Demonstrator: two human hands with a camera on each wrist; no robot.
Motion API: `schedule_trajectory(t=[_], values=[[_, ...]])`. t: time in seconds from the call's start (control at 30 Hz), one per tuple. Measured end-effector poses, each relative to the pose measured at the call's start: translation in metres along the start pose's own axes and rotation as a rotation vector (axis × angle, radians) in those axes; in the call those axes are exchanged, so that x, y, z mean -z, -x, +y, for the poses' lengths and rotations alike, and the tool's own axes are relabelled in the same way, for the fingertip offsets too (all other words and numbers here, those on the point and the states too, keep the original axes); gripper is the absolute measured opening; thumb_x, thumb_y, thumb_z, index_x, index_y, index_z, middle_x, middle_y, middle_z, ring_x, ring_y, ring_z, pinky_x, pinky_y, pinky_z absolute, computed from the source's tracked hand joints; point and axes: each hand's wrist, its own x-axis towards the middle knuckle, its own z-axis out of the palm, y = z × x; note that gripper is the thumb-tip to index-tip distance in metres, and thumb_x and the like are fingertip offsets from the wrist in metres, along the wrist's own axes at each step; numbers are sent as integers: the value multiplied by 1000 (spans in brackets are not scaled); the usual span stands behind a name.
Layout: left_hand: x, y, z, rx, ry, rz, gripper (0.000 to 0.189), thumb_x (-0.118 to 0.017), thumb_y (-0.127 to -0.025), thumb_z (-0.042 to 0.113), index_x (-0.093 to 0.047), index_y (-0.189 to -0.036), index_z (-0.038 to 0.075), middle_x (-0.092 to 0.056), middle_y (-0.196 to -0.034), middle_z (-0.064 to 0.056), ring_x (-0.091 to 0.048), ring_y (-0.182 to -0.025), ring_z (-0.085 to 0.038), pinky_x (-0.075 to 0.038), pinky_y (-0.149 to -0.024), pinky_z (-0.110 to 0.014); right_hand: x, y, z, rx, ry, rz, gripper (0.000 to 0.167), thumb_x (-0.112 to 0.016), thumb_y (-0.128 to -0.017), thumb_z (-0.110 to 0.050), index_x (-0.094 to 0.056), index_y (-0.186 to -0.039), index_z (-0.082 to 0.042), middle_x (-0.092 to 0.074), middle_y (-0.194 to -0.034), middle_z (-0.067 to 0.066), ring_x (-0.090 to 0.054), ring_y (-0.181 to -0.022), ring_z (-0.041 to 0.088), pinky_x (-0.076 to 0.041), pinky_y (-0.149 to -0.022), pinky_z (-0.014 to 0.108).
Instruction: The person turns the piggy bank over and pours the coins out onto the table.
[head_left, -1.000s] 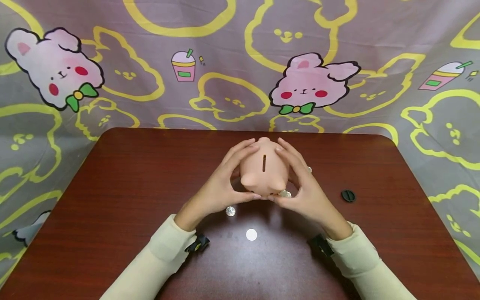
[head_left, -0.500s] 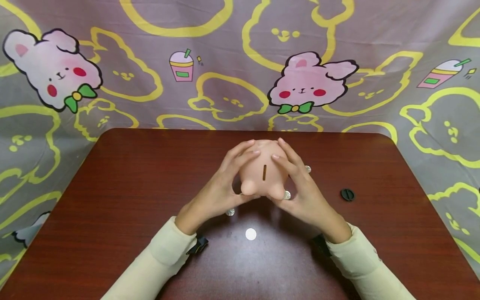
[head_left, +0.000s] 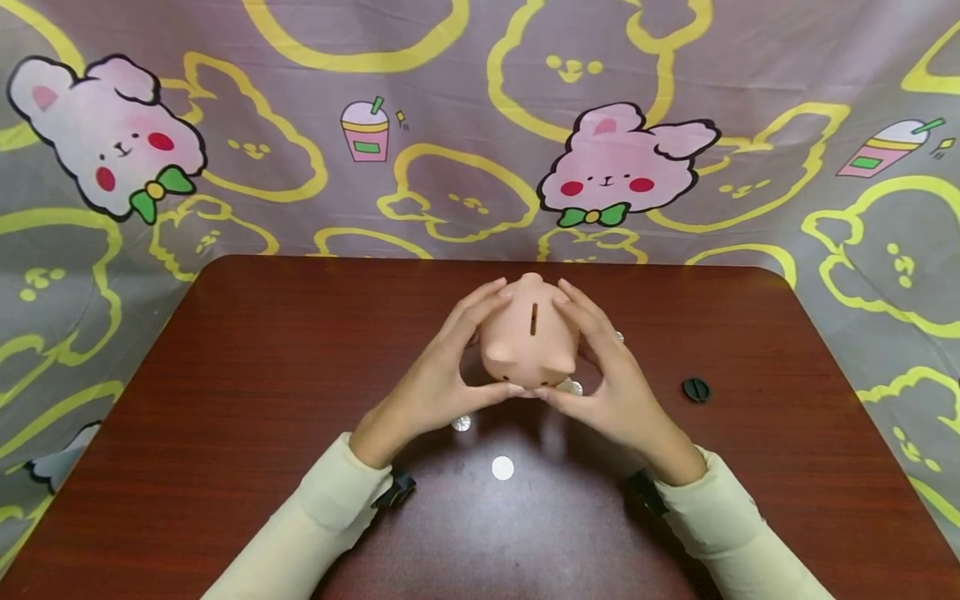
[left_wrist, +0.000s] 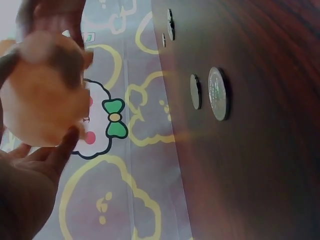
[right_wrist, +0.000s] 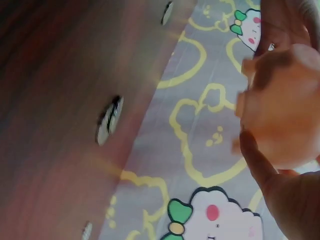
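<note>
A pink piggy bank (head_left: 530,337) is held up off the table between two hands, its coin slot facing up and its ears and eyes toward the near side. The left hand (head_left: 435,371) grips its left side, thumb across the front and fingers over the back. Mirroring this, the right hand (head_left: 618,375) grips the right side, with the two thumbtips close together. Motion blurs the piggy bank (left_wrist: 42,95) in the left wrist view. In the right wrist view the piggy bank (right_wrist: 285,110) shows stubby feet, also blurred; its underside opening cannot be made out.
On the dark red table (head_left: 247,375) lie several coins: one bright coin (head_left: 502,468) in front, a silver coin (head_left: 461,423) below the left hand, others by the right hand. A black round plug (head_left: 697,390) lies to the right. A patterned cloth (head_left: 450,100) hangs behind.
The piggy bank tipped so its slot came nearer, then tilted back, slot farther away and eyes showing again. Both hands kept their grip throughout; coins and plug stayed put.
</note>
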Motion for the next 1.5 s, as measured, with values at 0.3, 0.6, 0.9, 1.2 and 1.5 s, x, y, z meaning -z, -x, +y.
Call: schedule_trajectory(t=[0.3,0.6,0.9,1.2,1.5], values=[[-1,-4,3,237,184,-12,73,-71,-99,12,-37,-163,22,-34,-168,-1,-55,-134,-28,-64,-75,-39,1,-4,-3,-437,-306,-10,73,-75,-95,-8,-42,-159,-22,-53,-151,7,-63,-117,15,-60,-84,23],[-3,-6,3,557,117,-107,54,-53,-109,46,-41,-160,31,-75,-97,-6,-73,-79,-27,-57,-77,-36,-4,-13,1,-786,-485,-55,46,-54,-110,-38,-52,-146,-10,-66,-124,20,-78,-83,22,-65,-70,49],[-4,-5,1,613,113,-133,52,-49,-110,49,-43,-158,30,-76,-105,-6,-72,-72,-14,-58,-76,-35,-5,-13,3,-837,-457,-88,51,-53,-110,-40,-51,-146,-4,-67,-118,22,-76,-80,18,-65,-67,41],[-2,-4,-4,520,112,-126,56,-57,-108,41,-39,-160,30,-65,-138,-3,-66,-116,-20,-50,-106,-44,-4,-10,5,-726,-468,-98,49,-61,-107,-30,-47,-152,-14,-58,-141,17,-73,-101,19,-65,-76,43],[0,-5,-5,360,323,-59,79,-80,-92,5,-42,-160,22,-31,-168,1,-50,-143,-27,-61,-94,-35,-3,-6,2,-457,-373,-87,78,-77,-94,-3,-40,-160,-22,-42,-163,3,-49,-143,25,-56,-97,22]])
